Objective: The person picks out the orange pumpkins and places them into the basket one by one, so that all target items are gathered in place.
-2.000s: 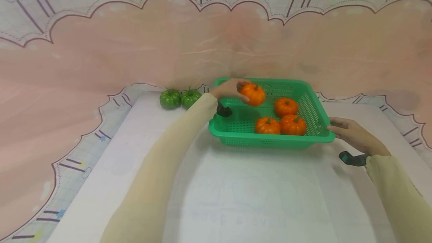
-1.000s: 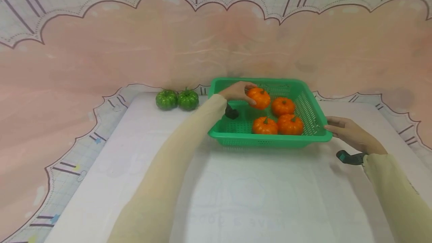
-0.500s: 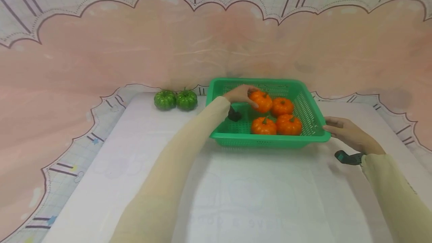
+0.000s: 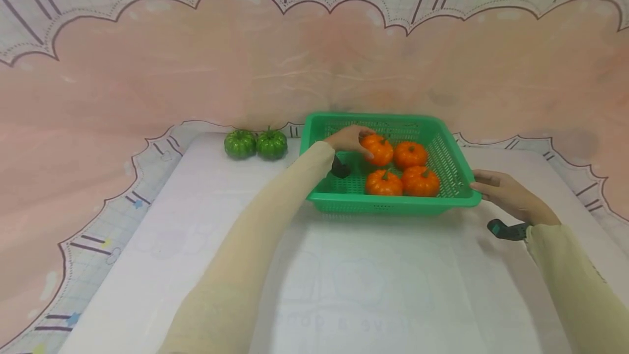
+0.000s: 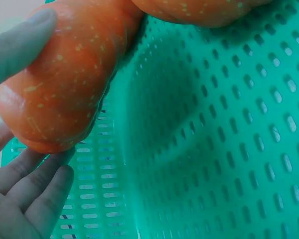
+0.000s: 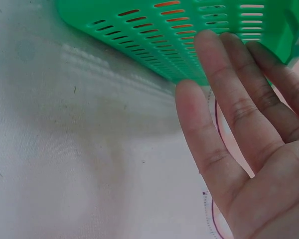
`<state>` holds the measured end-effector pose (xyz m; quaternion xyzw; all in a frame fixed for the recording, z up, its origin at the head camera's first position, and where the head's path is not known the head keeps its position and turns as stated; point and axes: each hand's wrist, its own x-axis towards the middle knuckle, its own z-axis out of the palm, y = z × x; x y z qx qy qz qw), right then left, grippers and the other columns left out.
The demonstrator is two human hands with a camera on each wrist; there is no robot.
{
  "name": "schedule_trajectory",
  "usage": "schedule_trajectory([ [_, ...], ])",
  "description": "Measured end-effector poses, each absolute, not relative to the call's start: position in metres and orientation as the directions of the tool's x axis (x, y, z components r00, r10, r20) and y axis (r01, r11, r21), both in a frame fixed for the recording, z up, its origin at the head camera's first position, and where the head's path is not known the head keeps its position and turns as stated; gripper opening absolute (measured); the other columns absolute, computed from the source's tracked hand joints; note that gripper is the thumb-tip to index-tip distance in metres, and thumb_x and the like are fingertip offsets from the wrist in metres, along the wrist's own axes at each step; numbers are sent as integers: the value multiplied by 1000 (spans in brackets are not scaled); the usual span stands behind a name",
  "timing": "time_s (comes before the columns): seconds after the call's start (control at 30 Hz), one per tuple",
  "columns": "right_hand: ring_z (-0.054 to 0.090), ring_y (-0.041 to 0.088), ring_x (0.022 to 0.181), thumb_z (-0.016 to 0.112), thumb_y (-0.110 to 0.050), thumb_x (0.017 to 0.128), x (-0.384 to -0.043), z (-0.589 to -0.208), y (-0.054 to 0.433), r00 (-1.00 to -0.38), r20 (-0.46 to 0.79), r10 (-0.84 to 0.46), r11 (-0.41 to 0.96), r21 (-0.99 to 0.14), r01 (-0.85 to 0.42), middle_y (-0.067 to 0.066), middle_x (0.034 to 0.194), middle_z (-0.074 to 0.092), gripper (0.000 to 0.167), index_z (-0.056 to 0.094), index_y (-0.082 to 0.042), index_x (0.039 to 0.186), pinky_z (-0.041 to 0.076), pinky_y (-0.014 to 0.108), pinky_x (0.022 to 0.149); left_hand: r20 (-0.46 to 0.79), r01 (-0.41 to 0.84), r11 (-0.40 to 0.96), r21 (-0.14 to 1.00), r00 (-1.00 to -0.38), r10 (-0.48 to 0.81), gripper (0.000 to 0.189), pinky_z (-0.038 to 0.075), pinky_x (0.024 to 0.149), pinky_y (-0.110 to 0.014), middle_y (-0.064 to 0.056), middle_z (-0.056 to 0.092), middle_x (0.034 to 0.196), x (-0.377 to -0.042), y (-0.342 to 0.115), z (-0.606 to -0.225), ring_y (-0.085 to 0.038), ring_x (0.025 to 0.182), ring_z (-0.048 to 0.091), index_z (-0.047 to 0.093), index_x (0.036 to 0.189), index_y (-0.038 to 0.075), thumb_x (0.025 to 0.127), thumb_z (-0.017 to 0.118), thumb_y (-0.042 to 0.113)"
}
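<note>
My left hand (image 4: 350, 140) reaches into the left part of a green plastic basket (image 4: 383, 202) and holds a small orange pumpkin (image 4: 379, 151) between thumb and fingers. The left wrist view shows my thumb lying over this pumpkin (image 5: 60, 84) and my fingertips at its lower edge, above the perforated basket floor. Beside it in the basket sit three more orange pumpkins, one at the back (image 4: 410, 155) and two at the front. My right hand (image 4: 511, 195) is at the basket's right end; in the right wrist view its fingers (image 6: 239, 104) extend straight against the slotted wall.
Two green pumpkins (image 4: 256, 145) stand side by side at the back left of the white table (image 4: 344, 272), outside the basket. A patterned pink cloth (image 4: 196, 70) rises behind the table. A dark device (image 4: 508, 230) is strapped at the right wrist.
Over two seconds my left hand has lowered the orange pumpkin rightward into the basket, beside the back one. In the last half second it shifts slightly left. My right hand stays at the basket's end.
</note>
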<state>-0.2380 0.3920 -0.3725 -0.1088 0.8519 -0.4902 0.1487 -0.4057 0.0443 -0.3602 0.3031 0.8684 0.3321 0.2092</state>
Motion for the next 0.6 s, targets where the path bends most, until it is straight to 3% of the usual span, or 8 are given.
schedule_trajectory([
  [0.6, 51, -17, 100, 46, -19, 99, -238, -372, 391, -937, -160, -312, 495, -869, -16, -34, 109, 50, 60, 22, 19, 139, 44, 4, 83, -207, 393, 637, 663, -722, 661, 75, 35, 112, -37, -8, 36, 150, -405, 45, -367, -24, 137, 36, 37, 144, 10, 81, 74, 20],
])
